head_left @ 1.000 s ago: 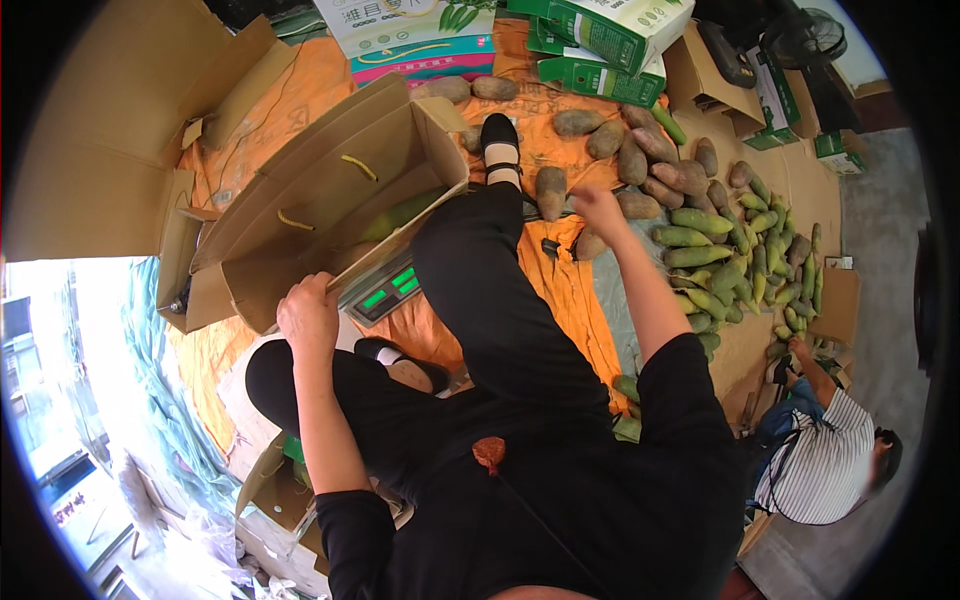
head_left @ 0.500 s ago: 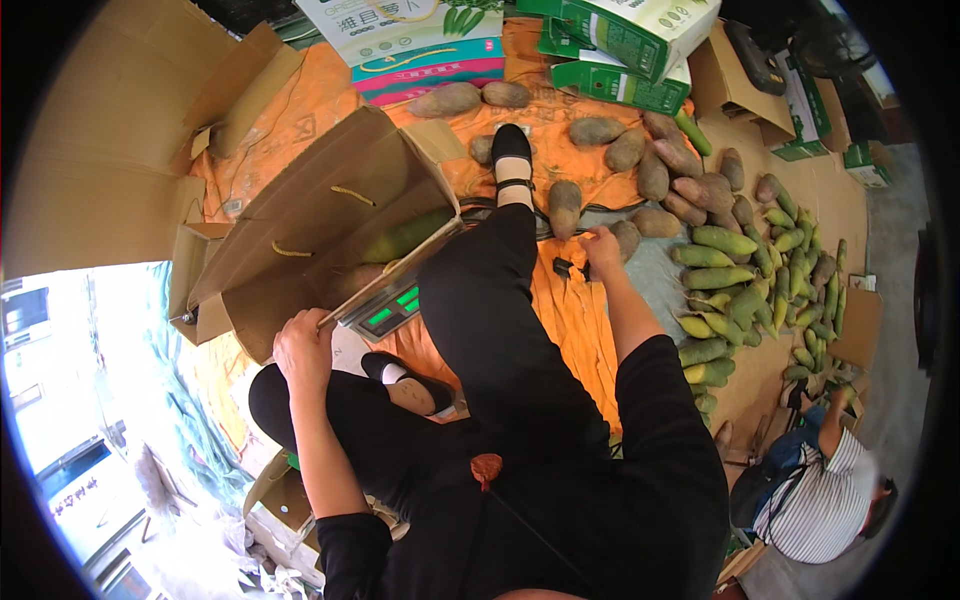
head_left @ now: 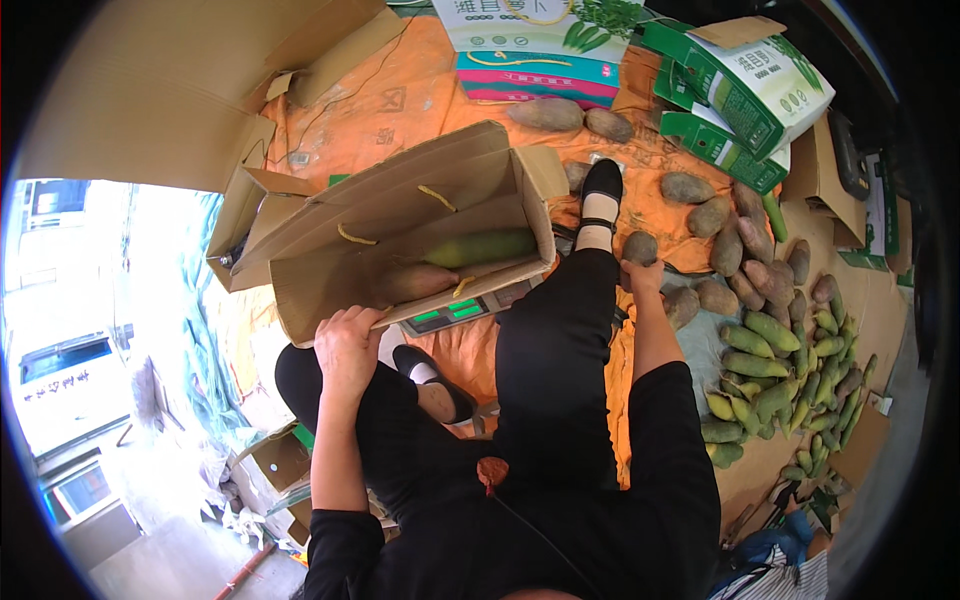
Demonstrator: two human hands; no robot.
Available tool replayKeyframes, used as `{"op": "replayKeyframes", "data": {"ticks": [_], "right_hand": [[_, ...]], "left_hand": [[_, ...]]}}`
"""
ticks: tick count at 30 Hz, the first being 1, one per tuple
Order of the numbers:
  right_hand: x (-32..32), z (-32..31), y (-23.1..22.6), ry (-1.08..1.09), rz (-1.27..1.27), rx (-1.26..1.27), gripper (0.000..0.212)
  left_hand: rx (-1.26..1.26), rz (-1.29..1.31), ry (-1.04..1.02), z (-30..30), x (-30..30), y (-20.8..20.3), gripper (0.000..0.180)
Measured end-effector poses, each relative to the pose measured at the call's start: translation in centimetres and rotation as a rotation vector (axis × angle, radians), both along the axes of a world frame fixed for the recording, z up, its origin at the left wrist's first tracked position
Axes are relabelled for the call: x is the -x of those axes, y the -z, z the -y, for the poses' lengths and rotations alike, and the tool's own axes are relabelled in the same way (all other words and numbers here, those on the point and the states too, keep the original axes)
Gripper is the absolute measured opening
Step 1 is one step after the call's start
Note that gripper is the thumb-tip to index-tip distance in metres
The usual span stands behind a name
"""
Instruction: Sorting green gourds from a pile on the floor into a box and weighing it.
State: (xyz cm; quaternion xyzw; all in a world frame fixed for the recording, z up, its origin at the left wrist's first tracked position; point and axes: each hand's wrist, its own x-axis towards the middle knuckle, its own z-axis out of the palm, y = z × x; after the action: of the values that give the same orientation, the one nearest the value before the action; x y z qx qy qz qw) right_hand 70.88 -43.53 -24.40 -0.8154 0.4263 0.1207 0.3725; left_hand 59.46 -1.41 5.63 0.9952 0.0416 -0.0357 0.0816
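Note:
My left hand (head_left: 347, 350) grips the near rim of an open cardboard box (head_left: 335, 238) with yellow cord handles. Inside the box lie a long green radish (head_left: 478, 247) and a pinkish-brown root vegetable (head_left: 418, 282). Beneath the box's near side shows a scale (head_left: 447, 314) with green lit displays. To the right of my shoe, my right hand (head_left: 643, 278) has its fingers closed round the lower end of a brown root vegetable (head_left: 640, 247).
Several brown root vegetables (head_left: 708, 216) lie at the right, with a pile of green radishes (head_left: 758, 366) beyond them. Printed cartons (head_left: 750, 95) stand at the back on an orange sheet (head_left: 385, 110). A person in a striped shirt (head_left: 800, 572) is at the lower right.
The view has shifted, so the scene sits farther right and more of the box's inside shows. My right hand has taken hold of the brown root vegetable. My left hand stays on the rim.

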Motion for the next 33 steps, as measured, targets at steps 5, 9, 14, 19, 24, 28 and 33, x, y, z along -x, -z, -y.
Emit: {"op": "replayKeyframes", "data": {"ticks": [5,9,14,19,24,28,33], "right_hand": [[0.4,1.7,-2.1,0.248,-0.051,-0.498,0.087],[2.2,2.2,-5.4,0.225,0.003,-0.655,0.086],[2.5,1.7,-14.8,-0.131,0.324,-0.767,0.080],[0.4,-1.3,-27.9,-0.503,0.557,-0.677,0.083],[-2.2,-8.2,-36.2,-0.849,0.547,-0.673,0.085],[-4.6,-15.1,-36.4,-1.241,0.341,-0.724,0.080],[-5.9,-24.4,-32.5,-1.572,0.155,-0.419,0.081]], "left_hand": [[-0.003,0.016,0.031,-0.2,0.0,0.1,0.009],[0.003,0.041,0.023,-0.4,0.3,0.2,0.010],[0.009,0.041,0.036,-0.7,0.5,0.3,0.010],[-0.014,0.154,0.082,-1.1,0.7,0.8,0.001],[-0.039,0.073,0.064,-1.4,0.9,1.1,0.006],[-0.027,0.099,0.075,-1.5,1.0,1.3,0.007],[-0.044,0.092,0.080,-1.6,1.1,1.3,0.006]]}}
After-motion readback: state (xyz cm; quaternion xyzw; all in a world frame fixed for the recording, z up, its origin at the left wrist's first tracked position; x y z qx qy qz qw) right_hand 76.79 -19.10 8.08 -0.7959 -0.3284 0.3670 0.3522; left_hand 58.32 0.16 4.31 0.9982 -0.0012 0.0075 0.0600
